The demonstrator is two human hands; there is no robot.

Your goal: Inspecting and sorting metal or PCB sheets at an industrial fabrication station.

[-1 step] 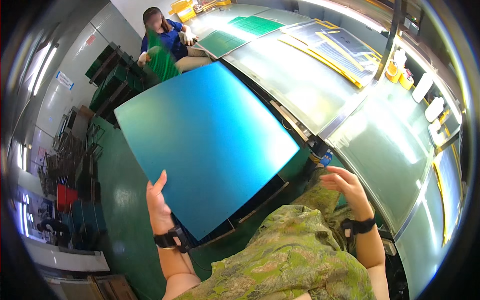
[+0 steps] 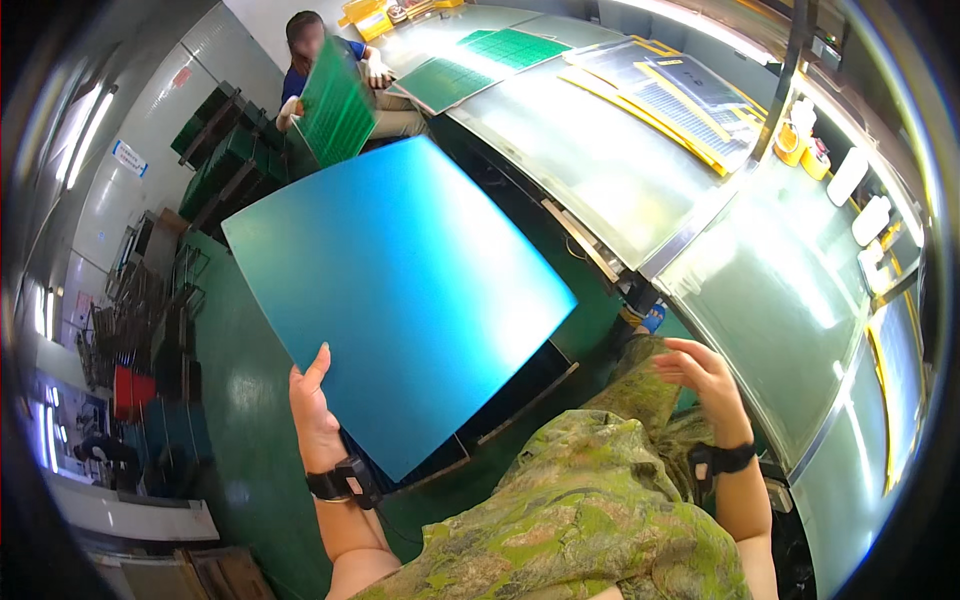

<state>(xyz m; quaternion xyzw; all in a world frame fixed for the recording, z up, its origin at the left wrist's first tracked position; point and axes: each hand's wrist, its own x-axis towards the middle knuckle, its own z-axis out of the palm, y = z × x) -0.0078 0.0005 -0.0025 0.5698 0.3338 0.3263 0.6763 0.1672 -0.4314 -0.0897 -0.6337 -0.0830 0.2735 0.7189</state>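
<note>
A large square blue panel (image 2: 400,300) with a smooth sheen is held out over the floor, tilted. My left hand (image 2: 317,405) grips its left edge, thumb on the upper face and the other fingers hidden beneath. My right hand (image 2: 697,372) is apart from the panel, fingers stretched out and holding nothing, close to the front edge of the light green worktable (image 2: 740,330). Both wrists wear black bands with small devices. Beyond the panel's far corner, a co-worker in a blue shirt and white gloves holds a green circuit-like panel (image 2: 338,105) upright.
Yellow-framed mesh screens (image 2: 655,110) lie on the lit table at right, with white bottles (image 2: 848,177) and yellow tape rolls (image 2: 816,158) at its back. Green sheets (image 2: 515,48) lie near the co-worker. Stacked racks (image 2: 235,160) stand left, near a red bin (image 2: 133,392).
The blue panel has shifted slightly left, its right corner drawing in. My left hand moved slightly with it. The co-worker's green panel has swung round to show more of its face.
</note>
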